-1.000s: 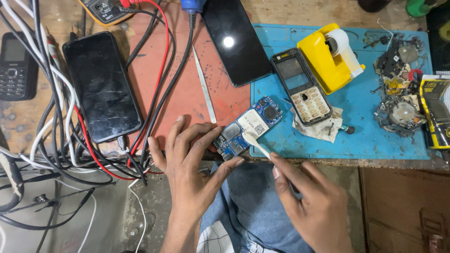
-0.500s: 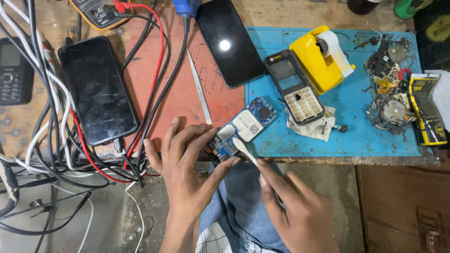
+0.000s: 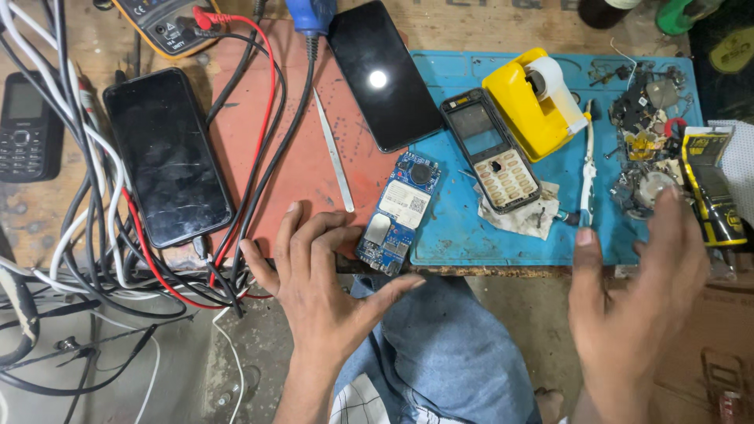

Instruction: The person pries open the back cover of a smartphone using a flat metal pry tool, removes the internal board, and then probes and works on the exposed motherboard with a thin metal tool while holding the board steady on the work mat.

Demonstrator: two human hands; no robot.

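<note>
The left hand is pinning the blue circuit board at the bench edge with spread fingers gripping nothing, while the right hand, open and seemingly empty, is hovering at three o'clock, risking a knock that tips the overhanging board off.

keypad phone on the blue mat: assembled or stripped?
Stripped. The keypad phone lies face up as a bare front shell, while its blue circuit board lies apart beside it, near the left hand.

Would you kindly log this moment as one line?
left hand: steadies circuit board | right hand: empty, open, near white tool | blue mat
</note>
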